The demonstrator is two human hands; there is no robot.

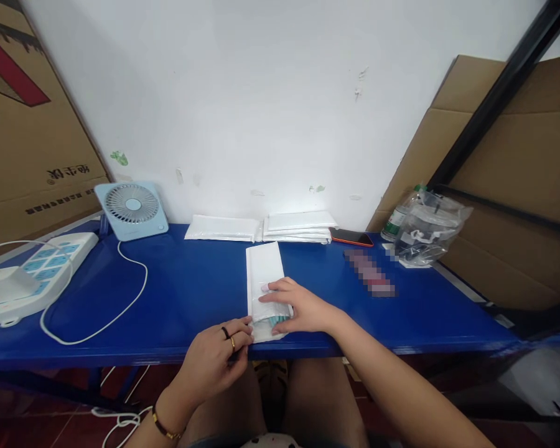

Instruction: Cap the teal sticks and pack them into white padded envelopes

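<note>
A white padded mailer (265, 264) lies lengthwise at the table's front edge, its open mouth and flap (264, 331) toward me. Part of a teal item (276, 320) shows at the mouth; its kind is hidden. My left hand (219, 354), wearing rings and a bracelet, has its fingers closed on the flap's left edge. Over the mailer's right side rests my right hand (298, 306). Its fingers are spread on the top face, and the thumb is apart from them beside the teal item.
Stacked white mailers (298, 225) lie against the wall beside a phone (352, 237). A blue fan (133, 208) and a power strip (46, 274) with a cable stand left. On the right are a pixelated object (369, 272), a bottle (394, 221) and a clear plastic bag (429, 230).
</note>
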